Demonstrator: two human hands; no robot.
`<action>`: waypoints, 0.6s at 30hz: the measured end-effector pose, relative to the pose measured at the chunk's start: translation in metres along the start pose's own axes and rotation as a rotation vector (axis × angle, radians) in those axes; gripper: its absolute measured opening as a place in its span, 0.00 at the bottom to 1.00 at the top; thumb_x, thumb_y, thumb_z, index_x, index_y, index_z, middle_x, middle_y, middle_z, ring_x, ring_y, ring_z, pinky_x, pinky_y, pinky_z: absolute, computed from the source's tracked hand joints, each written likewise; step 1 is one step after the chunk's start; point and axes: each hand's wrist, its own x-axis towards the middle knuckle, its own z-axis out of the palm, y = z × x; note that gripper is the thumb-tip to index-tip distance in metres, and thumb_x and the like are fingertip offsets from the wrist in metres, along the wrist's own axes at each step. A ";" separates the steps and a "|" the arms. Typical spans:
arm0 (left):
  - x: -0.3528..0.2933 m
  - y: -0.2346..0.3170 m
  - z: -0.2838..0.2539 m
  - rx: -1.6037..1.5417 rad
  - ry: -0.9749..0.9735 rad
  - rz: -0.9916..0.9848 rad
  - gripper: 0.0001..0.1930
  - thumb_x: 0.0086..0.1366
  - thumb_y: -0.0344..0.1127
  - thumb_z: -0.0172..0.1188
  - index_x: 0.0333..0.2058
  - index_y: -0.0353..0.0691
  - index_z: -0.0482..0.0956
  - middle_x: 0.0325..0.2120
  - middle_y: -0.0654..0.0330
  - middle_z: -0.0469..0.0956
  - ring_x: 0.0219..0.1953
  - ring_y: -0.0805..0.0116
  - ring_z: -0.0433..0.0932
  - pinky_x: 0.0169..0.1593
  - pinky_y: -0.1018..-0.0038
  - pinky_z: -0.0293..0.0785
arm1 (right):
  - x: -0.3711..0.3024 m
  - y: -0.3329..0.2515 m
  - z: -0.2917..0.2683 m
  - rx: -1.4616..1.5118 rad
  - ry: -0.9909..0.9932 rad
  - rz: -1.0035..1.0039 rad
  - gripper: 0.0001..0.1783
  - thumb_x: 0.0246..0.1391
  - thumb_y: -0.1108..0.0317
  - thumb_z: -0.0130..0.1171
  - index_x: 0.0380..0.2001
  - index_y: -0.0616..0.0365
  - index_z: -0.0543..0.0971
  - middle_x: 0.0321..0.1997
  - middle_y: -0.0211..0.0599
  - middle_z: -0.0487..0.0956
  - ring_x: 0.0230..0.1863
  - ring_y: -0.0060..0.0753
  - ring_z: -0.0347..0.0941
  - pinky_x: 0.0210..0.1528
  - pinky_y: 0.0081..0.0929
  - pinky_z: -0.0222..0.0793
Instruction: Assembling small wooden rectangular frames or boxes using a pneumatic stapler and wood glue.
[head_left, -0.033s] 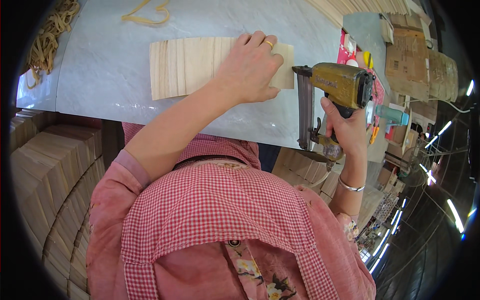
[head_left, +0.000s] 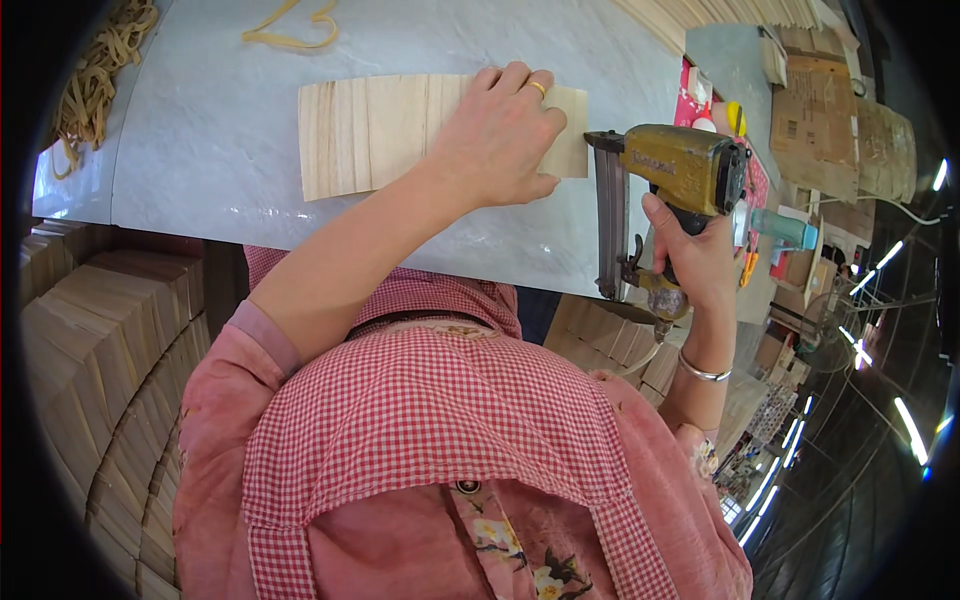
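The left hand (head_left: 497,135) lies palm-down, fingers spread wide, on a flat panel of pale wooden slats set edge to edge (head_left: 385,130) on the grey, glossy worktable (head_left: 200,140). The right hand (head_left: 692,258) is wrapped tight round the grip of a worn, yellow-brown pneumatic nail gun (head_left: 668,185), whose long dark magazine hangs down beside the table's near edge.

To do this step well, the pressing hand should hold the slats flat and tight against each other so no gap opens, with fingertips clear of the line where the gun's nose would land. The gun wants to meet the wood squarely, not tilted, before any trigger pull.

The panel's right end pokes out from under the left hand's fingers, and the gun's nose sits just beside that end, seemingly apart from it, though contact is hard to judge from this view. Most of the panel stretches away to the left of the hand.

A yellow rubber band (head_left: 290,28) lies beyond the panel, a heap of tan bands (head_left: 95,70) at the table's far left corner, and stacks of cut wooden pieces (head_left: 90,340) stand below the table on the left.
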 end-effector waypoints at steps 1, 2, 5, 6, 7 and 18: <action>0.000 0.001 -0.002 -0.003 -0.028 -0.013 0.19 0.47 0.47 0.71 0.34 0.40 0.85 0.52 0.51 0.75 0.51 0.55 0.69 0.58 0.62 0.63 | 0.002 -0.003 -0.002 -0.006 -0.009 0.017 0.12 0.57 0.67 0.69 0.38 0.64 0.79 0.19 0.29 0.75 0.12 0.19 0.64 0.14 0.18 0.60; 0.001 0.001 -0.004 -0.006 -0.055 -0.025 0.20 0.47 0.48 0.71 0.35 0.40 0.85 0.54 0.51 0.74 0.52 0.54 0.69 0.60 0.61 0.63 | 0.004 -0.005 -0.004 -0.011 -0.019 0.034 0.12 0.57 0.67 0.69 0.38 0.64 0.79 0.19 0.29 0.75 0.12 0.19 0.63 0.14 0.18 0.60; 0.000 0.001 -0.003 -0.014 -0.056 -0.028 0.19 0.47 0.47 0.71 0.34 0.40 0.85 0.53 0.51 0.74 0.52 0.54 0.69 0.60 0.61 0.63 | 0.010 -0.010 -0.012 -0.023 -0.044 0.035 0.12 0.58 0.67 0.69 0.37 0.64 0.79 0.19 0.29 0.74 0.11 0.19 0.63 0.14 0.18 0.60; 0.000 0.000 -0.001 -0.019 -0.032 -0.019 0.19 0.46 0.47 0.71 0.33 0.40 0.85 0.52 0.51 0.75 0.50 0.55 0.69 0.58 0.62 0.63 | 0.013 -0.012 -0.015 -0.028 -0.060 0.022 0.12 0.58 0.66 0.69 0.37 0.64 0.79 0.18 0.29 0.74 0.11 0.19 0.63 0.14 0.18 0.60; -0.001 0.000 0.000 -0.023 -0.007 -0.010 0.18 0.45 0.46 0.71 0.32 0.40 0.84 0.50 0.51 0.75 0.49 0.56 0.68 0.57 0.63 0.63 | 0.016 -0.014 -0.017 -0.033 -0.077 0.007 0.12 0.58 0.66 0.69 0.37 0.64 0.79 0.18 0.28 0.74 0.11 0.19 0.63 0.14 0.18 0.60; 0.002 0.002 -0.007 -0.050 -0.113 -0.054 0.20 0.47 0.47 0.73 0.35 0.39 0.85 0.55 0.51 0.73 0.54 0.54 0.68 0.62 0.61 0.62 | 0.052 -0.027 -0.010 -0.119 -0.079 -0.065 0.15 0.59 0.61 0.69 0.35 0.64 0.80 0.13 0.27 0.72 0.11 0.20 0.63 0.15 0.19 0.61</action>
